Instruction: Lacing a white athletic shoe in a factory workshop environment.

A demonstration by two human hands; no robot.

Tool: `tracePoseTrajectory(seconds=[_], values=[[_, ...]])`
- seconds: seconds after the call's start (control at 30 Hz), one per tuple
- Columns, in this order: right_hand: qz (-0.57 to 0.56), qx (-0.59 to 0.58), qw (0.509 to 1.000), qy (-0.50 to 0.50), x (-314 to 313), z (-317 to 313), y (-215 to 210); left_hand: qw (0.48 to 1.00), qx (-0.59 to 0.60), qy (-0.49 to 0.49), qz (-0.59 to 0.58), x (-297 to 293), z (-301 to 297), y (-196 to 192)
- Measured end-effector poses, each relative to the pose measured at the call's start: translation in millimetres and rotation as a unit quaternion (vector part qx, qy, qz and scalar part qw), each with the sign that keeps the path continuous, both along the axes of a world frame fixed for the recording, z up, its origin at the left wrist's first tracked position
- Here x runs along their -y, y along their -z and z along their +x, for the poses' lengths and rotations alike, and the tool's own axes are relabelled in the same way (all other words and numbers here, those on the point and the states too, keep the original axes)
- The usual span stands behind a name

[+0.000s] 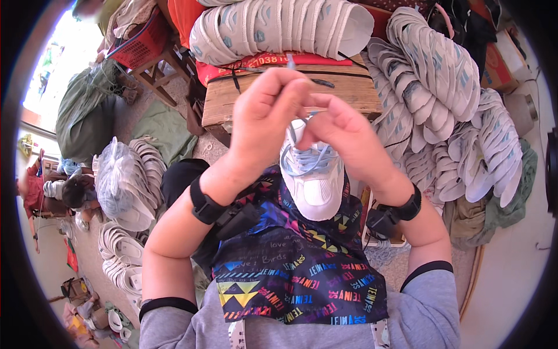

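Observation:
A white sneaker point(314, 189) with light blue shoelaces point(303, 161) rests toe toward me on my lap, over a dark patterned apron point(302, 279). Above its tongue, my left hand point(267, 113) is closed in a pinch on the shoelace, whose pale blue end pokes up past the fingers. My right hand point(344, 129), also pinched, grips the lace close to the left fingertips. A strand hangs between the two hands toward the eyelets. The fingers cover the shoe's upper opening.
A wooden bench point(349, 93) stands ahead, carrying a red cloth and a row of nested white shoe uppers point(279, 29). More stacked uppers point(433, 70) lie at the right, others point(125, 180) at the left. A red basket point(136, 43) sits on a stool at the far left.

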State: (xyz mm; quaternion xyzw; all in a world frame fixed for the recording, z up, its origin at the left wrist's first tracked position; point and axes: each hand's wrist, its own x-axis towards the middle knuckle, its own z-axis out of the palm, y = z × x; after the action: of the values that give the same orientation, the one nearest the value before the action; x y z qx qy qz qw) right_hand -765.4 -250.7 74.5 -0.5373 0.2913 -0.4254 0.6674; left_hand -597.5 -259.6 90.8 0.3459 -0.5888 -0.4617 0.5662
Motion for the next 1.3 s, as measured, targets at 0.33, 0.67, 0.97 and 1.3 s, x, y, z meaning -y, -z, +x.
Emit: tracePoseTrajectory(seconds=[0.33,0.67,0.97,1.3], values=[[-0.29,-0.184,0.925,0.161,-7.5,29.1,15.8,0.991,-0.121,0.005,0.049,-1.2,-7.9,-0.8],[0.004,-0.113,0.98,0.162,40.3,-63.2,17.9,0.966,-0.105,-0.022,0.233,0.1,53.0,44.7],[-0.015,-0.28,0.95,0.139,6.9,-85.3,63.2,0.964,0.088,-0.01,0.25,-16.7,58.6,85.8],[-0.205,-0.457,0.865,0.036,11.5,-84.4,64.1,0.952,0.203,0.004,0.227,-15.4,49.8,102.8]])
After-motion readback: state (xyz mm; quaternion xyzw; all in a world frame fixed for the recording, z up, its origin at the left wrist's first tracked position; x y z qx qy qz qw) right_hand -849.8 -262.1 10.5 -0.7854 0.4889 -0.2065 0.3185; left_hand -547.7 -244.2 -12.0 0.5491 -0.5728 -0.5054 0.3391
